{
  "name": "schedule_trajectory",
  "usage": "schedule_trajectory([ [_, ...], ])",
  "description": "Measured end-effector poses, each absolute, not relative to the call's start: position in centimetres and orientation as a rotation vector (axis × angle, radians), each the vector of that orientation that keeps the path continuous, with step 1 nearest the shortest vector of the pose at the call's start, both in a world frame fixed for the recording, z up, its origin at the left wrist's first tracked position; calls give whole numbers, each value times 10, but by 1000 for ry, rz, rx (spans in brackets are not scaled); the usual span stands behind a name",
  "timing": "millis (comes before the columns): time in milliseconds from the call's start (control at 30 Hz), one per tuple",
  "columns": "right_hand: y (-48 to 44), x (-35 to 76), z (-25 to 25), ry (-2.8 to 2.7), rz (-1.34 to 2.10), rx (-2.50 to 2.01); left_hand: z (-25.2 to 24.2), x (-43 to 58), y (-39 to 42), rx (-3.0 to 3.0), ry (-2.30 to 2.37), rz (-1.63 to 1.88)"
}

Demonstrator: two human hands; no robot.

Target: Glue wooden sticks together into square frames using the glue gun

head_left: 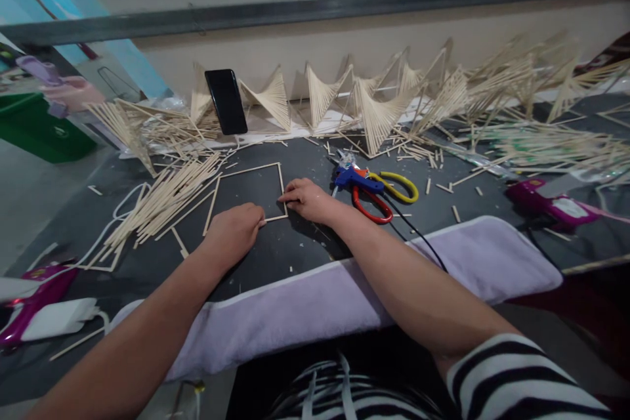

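Note:
A square frame of thin wooden sticks (250, 170) lies flat on the dark tabletop. My left hand (235, 228) is closed, its fingertips pinching the frame's near side; part of that side is hidden beneath it. At the right side, close to the near right corner, my right hand (309, 201) has its thumb and fingers pressed on the stick. A blue glue gun (359, 178) lies to the right of my right hand, against pliers or cutters with red and yellow handles (404, 187). Left of the frame is a pile of loose sticks (167, 197).
Several twisted stick structures (322, 95) stand along the wall. A black phone (226, 102) leans upright among them. A lilac cloth (295, 302) covers the near edge. Magenta power strips (551, 202) with cords lie at both sides. Stick offcuts are scattered about.

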State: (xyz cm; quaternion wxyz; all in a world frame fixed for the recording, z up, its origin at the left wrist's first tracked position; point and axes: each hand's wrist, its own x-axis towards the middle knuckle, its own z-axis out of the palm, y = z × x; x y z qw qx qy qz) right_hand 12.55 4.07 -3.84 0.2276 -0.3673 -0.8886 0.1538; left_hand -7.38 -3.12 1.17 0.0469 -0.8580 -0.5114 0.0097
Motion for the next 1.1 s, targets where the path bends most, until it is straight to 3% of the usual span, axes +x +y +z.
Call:
schedule_trajectory([
  [833, 14, 112, -32, -2415, 391, -1117, 16, -74, -36, -2671, -1638, 28],
  [1000, 13, 111, -30, -2392, 416, -1150, 39, -123, -20, -2559, -1941, -97],
  [1100, 13, 111, -30, -2401, 430, -1165, 49, -161, -8, -2383, -2245, 109],
])
